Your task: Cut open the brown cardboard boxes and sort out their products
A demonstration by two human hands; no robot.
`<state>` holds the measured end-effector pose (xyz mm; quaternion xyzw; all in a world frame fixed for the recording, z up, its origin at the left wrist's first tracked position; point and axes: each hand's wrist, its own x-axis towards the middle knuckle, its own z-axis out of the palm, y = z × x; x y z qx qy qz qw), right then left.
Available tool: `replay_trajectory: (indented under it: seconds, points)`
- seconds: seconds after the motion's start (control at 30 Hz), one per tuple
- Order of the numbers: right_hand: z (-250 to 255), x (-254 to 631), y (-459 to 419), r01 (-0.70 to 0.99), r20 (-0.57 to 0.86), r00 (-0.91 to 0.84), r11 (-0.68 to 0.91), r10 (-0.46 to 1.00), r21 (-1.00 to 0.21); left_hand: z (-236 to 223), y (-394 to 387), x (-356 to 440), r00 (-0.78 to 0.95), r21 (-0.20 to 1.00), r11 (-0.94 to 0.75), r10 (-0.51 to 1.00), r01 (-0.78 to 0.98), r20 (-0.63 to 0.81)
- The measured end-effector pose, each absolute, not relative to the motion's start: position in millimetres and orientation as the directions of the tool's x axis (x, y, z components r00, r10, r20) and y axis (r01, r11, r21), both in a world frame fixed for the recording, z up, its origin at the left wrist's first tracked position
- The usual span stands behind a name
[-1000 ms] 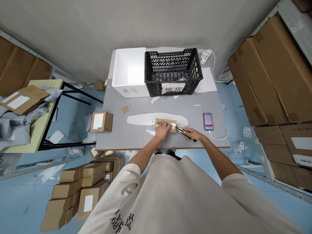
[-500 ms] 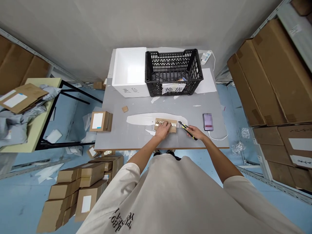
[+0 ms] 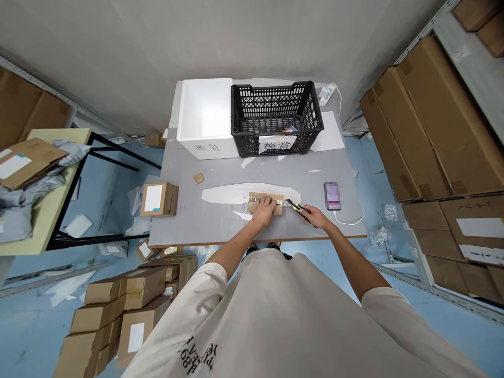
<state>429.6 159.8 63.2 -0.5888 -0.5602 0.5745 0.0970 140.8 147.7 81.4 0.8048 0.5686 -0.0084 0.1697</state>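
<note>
A small flat cardboard box [image 3: 275,201] with shiny tape along its top lies on the grey table [image 3: 220,220], on a white patch. My left hand [image 3: 262,211] rests on the box with fingers curled over it, pinning it down. My right hand [image 3: 315,216] is closed round a yellow and black utility knife [image 3: 298,208]. The knife's blade end points left at the box's right end, a little apart from it.
A phone [image 3: 332,196] with a white cable lies right of the knife. At the table's back stand a white foam box [image 3: 205,118] and a black plastic crate [image 3: 276,116]. A labelled cardboard box [image 3: 156,199] sits at the left edge. Stacked cartons fill the floor and shelves.
My right hand has drawn the knife rightward, off the box's right end. My left hand has stayed on the box. The view has shifted slightly.
</note>
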Motion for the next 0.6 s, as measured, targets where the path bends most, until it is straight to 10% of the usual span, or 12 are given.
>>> replay_trajectory:
  seconds: [0.37, 0.6]
  points:
    - [74.4, 423.9, 158.9, 0.600, -0.509, -0.311, -0.250, 0.803, -0.760, 88.1, 152.6, 135.4, 0.329, 0.304, -0.280, 0.936, 0.911, -0.123]
    - [94.5, 412.1, 150.1, 0.733, -0.327, -0.421, 0.105, 0.846, -0.671, 74.3, 168.0, 132.2, 0.345, 0.291, -0.295, 0.929, 0.910, -0.138]
